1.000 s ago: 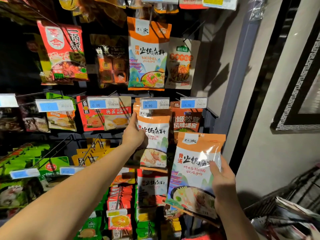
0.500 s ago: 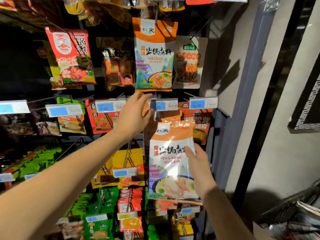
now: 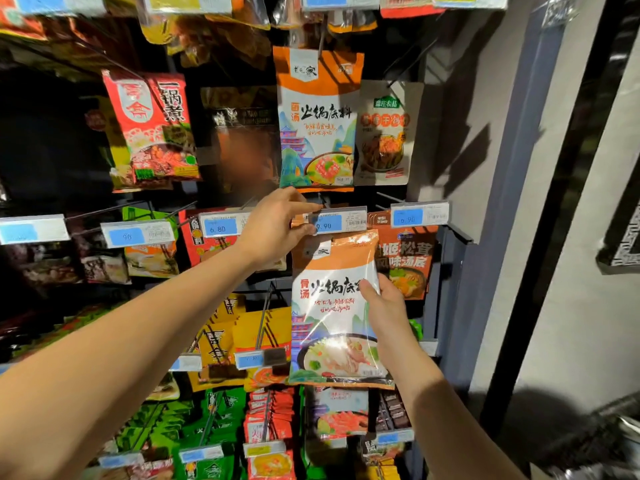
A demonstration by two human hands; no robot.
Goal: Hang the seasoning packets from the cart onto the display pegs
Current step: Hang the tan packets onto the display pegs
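My right hand point(image 3: 386, 308) grips the right edge of an orange and white seasoning packet point(image 3: 332, 306), held upright in front of the display. The packet's top sits just under the 9.90 price tag point(image 3: 341, 221) at the tip of a peg. My left hand point(image 3: 277, 223) pinches the left end of that price tag, fingers above and thumb below. More packets of the same kind hang behind on that peg, mostly hidden. A similar orange packet point(image 3: 317, 116) hangs on the peg above.
The pegboard display holds many hanging packets: a red one point(image 3: 152, 129) at upper left, a brown mushroom soup packet point(image 3: 407, 261) right of my packet, yellow packets point(image 3: 256, 341) and green ones point(image 3: 207, 420) below. A grey pillar point(image 3: 502, 202) borders the display. The cart's edge point(image 3: 613, 441) shows lower right.
My right hand brought the packet from lower right up to just under the 9.90 tag. My left hand left the hanging packets, rose and took hold of the price tag.
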